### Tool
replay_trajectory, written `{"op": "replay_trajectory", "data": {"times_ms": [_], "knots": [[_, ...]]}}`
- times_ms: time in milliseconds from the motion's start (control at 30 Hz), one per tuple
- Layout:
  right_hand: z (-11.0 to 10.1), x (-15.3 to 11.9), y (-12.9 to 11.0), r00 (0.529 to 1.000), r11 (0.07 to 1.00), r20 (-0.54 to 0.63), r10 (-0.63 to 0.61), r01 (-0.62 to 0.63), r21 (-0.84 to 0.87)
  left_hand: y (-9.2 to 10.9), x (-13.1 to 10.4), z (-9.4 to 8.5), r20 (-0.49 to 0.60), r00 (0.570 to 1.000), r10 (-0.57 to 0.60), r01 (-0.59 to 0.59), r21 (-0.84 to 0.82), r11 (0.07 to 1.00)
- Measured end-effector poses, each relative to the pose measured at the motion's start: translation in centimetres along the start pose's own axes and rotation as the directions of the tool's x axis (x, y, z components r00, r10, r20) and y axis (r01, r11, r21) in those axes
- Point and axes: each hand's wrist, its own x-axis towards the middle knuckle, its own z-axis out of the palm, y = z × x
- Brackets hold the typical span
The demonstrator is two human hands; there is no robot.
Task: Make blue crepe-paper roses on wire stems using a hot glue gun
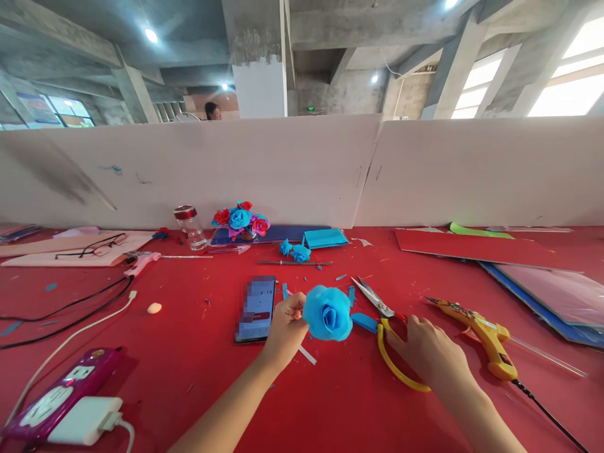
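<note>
My left hand (285, 327) pinches a blue paper rose (327, 313) from behind, and its open petals face me above the table. My right hand (431, 349) is closed round the handle of a pair of scissors (375, 299) with yellow and red grips. Their blades lie slightly apart and point away to the left. Small blue strips (364, 323) lie between the rose and the scissors. A phone (255, 308) rests just left of my left hand.
A yellow hot glue gun (481, 336) lies to the right. Behind are a bouquet (240, 219), a glass jar (190, 226), and folded blue paper (325, 238). At left sit a purple power strip (70, 384) and eyeglasses (89, 245). A white partition (189, 170) borders the red table (340, 402).
</note>
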Motion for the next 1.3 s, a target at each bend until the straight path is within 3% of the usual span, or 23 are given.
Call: {"op": "replay_trajectory", "data": {"times_ms": [200, 733, 1300], "knots": [[-0.2, -0.2, 0.0, 1.000, 1.000, 0.002, 0.001, -0.001, 0.009, -0.3, -0.1, 0.0, -0.002, 0.999, -0.037, 0.037, -0.049, 0.998], [0.2, -0.1, 0.2, 0.999, 1.000, -0.029, -0.018, 0.018, -0.016, -0.3, -0.5, 0.0, 0.003, 1.000, 0.017, -0.016, -0.109, 0.994], [0.2, 0.4, 0.4, 0.999, 1.000, -0.038, -0.012, 0.012, -0.005, 2.8, -0.9, 0.9, -0.074, 0.997, 0.029, -0.029, 0.006, 1.000]]}}
